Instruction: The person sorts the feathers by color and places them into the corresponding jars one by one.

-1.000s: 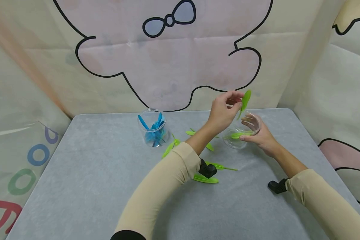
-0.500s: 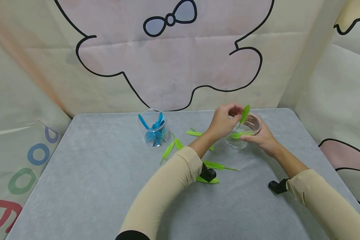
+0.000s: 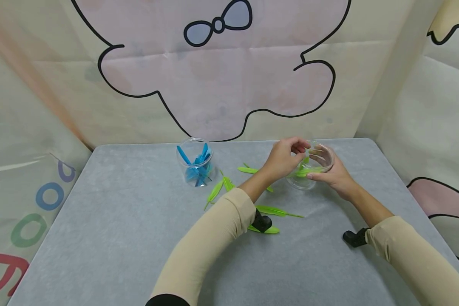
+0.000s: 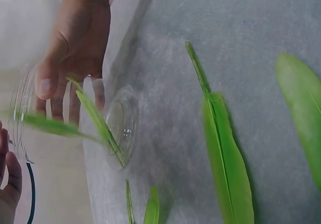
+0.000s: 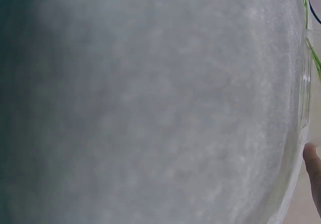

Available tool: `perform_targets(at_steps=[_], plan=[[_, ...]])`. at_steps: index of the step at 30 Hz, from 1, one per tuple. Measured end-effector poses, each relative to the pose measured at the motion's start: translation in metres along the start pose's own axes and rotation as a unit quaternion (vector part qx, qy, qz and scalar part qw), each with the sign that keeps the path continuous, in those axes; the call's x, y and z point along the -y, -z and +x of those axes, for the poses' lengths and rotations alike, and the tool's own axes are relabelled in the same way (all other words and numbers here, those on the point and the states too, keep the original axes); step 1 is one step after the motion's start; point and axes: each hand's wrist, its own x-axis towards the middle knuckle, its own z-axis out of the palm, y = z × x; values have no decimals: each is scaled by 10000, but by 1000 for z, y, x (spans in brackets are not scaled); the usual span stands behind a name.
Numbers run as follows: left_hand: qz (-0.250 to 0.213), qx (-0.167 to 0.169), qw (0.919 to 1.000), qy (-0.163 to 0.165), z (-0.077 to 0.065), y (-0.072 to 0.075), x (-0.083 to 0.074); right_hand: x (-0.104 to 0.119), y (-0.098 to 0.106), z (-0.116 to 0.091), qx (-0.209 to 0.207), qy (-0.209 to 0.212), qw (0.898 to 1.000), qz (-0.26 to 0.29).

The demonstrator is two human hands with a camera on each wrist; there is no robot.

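Observation:
My right hand [image 3: 334, 172] grips a clear plastic jar [image 3: 301, 183] near the table's far edge, thumb across the front of its wall. Inside the jar lie green feathers; the left wrist view shows one feather [image 4: 102, 128] slanting to the base and a blurred feather [image 4: 50, 126] crossing it nearer the mouth. At the rim, my left hand [image 3: 284, 157] hovers with loosely bent fingers, holding nothing. The right wrist view catches only a fingertip [image 5: 312, 156] and the jar's edge.
Several green feathers are scattered on the grey table [image 3: 111, 221], such as one feather [image 3: 273, 211] in the middle, partly under the left forearm. A second clear jar [image 3: 183, 172] with blue feathers [image 3: 199, 170] stands at the back left, against the printed cloth backdrop.
My left hand has come down to the jar's mouth and let go of the green feather, which has dropped inside. The right hand keeps the jar in place.

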Motion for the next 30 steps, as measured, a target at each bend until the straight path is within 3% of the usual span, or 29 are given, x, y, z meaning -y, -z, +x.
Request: perform_targets(at_steps=[16, 23, 30], plan=[[-328, 195, 9993, 57, -9, 23, 9, -1, 0, 1, 34, 253, 9990, 380], [-144, 649, 9977, 105, -20, 33, 18, 0, -1, 2, -3, 196, 9996, 195], [-287, 1081, 9937, 47, -40, 44, 29, -1, 0, 2, -13, 210, 9994, 271]])
